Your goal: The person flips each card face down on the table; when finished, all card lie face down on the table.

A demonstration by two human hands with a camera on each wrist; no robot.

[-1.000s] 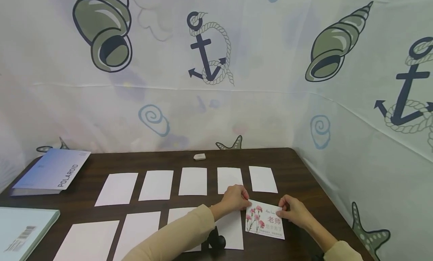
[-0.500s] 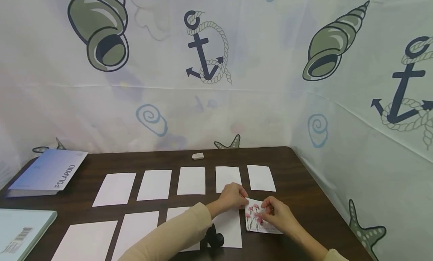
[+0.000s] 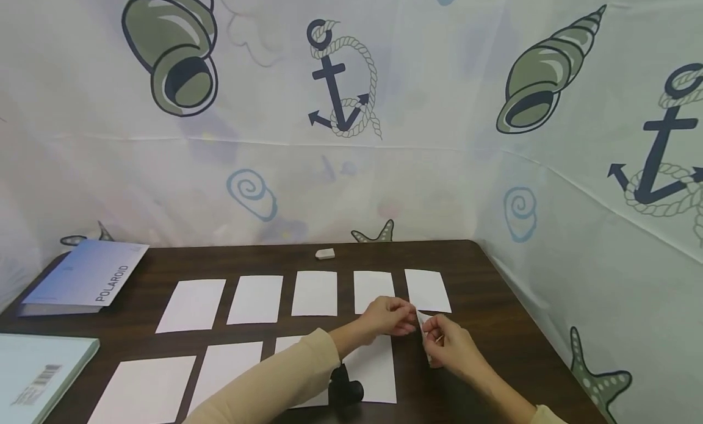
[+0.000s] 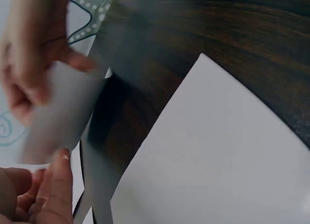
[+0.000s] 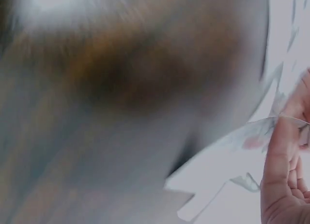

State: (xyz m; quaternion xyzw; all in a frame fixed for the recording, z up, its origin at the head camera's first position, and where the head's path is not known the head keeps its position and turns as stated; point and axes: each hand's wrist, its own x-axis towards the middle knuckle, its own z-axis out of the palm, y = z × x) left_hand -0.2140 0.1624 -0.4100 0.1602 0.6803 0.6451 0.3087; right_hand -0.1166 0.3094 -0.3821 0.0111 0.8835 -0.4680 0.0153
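A card [image 3: 425,326] printed with pink carnations and writing on its front is raised off the table and seen nearly edge-on. My right hand [image 3: 451,346] pinches it between thumb and fingers from the right. Opposite is my left hand [image 3: 391,317], its fingers loosely bent by the card's far corner. In the left wrist view, the left hand [image 4: 46,192] has one fingertip at the end of the card [image 4: 65,112], with the thumb apart; the right hand is blurred above. The card [image 5: 218,158] bends slightly in the right wrist view, its print faint.
White sheets [image 3: 314,293] lie in two rows on the dark table [image 3: 483,290]; my left arm covers part of the front row. A Polaroid album [image 3: 85,274] and a pale green book [image 3: 46,375] sit left. An eraser-like white block [image 3: 325,254] lies at the back.
The card's printed front faced up in view a second ago; now it is tipped nearly edge-on. My right hand has moved left across it, and my left hand has shifted slightly right.
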